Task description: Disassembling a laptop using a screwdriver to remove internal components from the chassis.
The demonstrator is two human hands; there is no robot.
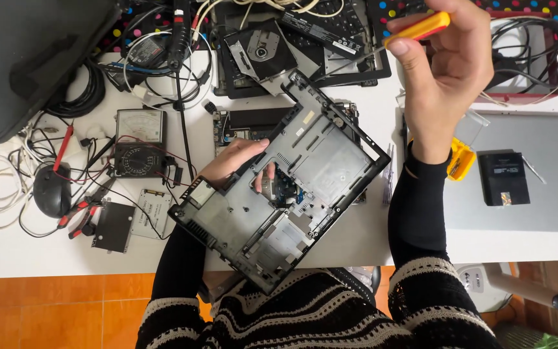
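Laptop shell [279, 187], tilted at frame centre, lies stripped with its bays bare, left hand [237, 161] gripping its edge, right hand [444, 64] pinching a screwdriver [418, 29] raised upper right.

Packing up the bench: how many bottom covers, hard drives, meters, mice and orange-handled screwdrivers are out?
Bottom cover, left hand: 1
Hard drives: 2
Meter: 1
Mouse: 1
Orange-handled screwdriver, right hand: 1
Total: 6

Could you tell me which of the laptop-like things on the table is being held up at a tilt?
The dark grey laptop base, gripped by the left hand. The silver laptop lies flat and closed at the right, untouched.
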